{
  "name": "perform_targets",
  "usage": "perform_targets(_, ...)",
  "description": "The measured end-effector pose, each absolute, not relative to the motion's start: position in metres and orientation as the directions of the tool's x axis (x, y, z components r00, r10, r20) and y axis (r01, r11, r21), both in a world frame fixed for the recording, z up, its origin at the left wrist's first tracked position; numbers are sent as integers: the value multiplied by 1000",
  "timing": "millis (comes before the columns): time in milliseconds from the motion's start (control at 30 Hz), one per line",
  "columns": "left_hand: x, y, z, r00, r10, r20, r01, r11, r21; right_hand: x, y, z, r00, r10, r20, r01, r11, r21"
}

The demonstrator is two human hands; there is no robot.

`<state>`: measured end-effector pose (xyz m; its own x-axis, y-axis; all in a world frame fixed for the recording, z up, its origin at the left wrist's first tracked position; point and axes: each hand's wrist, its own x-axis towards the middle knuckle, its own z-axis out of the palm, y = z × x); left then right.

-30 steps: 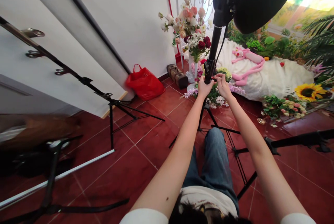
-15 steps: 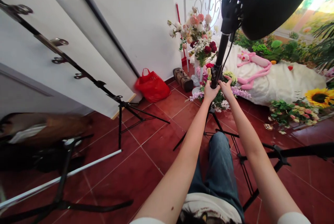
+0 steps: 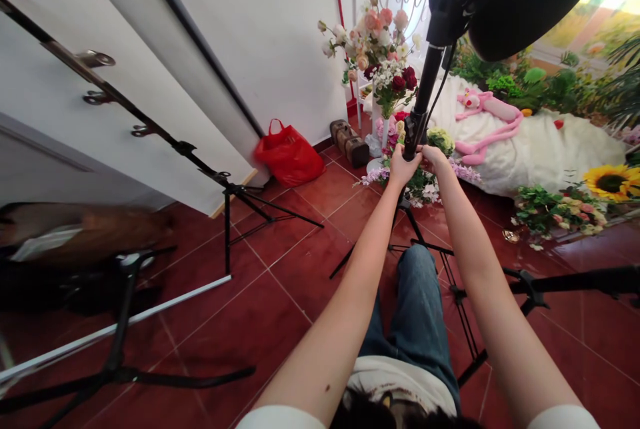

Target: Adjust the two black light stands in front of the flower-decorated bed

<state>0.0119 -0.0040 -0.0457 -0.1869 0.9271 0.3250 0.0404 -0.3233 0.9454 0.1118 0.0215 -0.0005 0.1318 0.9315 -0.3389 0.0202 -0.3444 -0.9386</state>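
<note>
A black light stand (image 3: 425,92) rises in front of me, its upper end tilted to the right. It carries a large black lamp head (image 3: 525,2) with a cable hanging beside the pole. My left hand (image 3: 403,166) is closed round the pole just below a clamp collar. From the other side, my right hand (image 3: 433,156) grips at the same height; its fingertips are partly hidden behind the pole, where a knob cannot be made out. The stand's legs spread over the floor beyond my knee.
A second black stand with clips (image 3: 185,148) leans at left. Behind are a red bag (image 3: 290,157), a small brown case (image 3: 349,142) and a flower vase arrangement (image 3: 383,49). A pink plush toy (image 3: 495,112) lies on a white-draped bed. More stand legs (image 3: 115,376) and a white pole (image 3: 170,306) lie low.
My right hand's fingers, spread beside the pole before, have now drawn in against it. My left hand keeps its grip. The whole view has shifted slightly.
</note>
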Motion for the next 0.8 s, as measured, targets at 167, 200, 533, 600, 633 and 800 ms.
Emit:
perform_targets(167,12,-3,-45,-182,926,330,39,-329,944,103,18,-15,125,951,-283,-243,-247,-938)
perform_targets(200,11,-4,-44,-185,925,331,39,-329,943,101,17,-18,125,960,-250,-289,-205,-935)
perform_targets(533,13,-8,-42,-179,908,379,-16,-388,921,90,1,-47,131,990,49,-475,106,-874)
perform_targets(600,13,-8,-42,-178,905,386,-17,-395,919,94,-5,-52,93,993,73,-485,109,-868)
perform_targets(633,13,-8,-42,-179,904,388,-11,-396,918,96,-8,-54,78,993,89,-490,116,-864)
perform_targets(800,10,-7,-41,-174,899,402,25,-404,914,96,-9,-62,21,989,143,-488,135,-862)
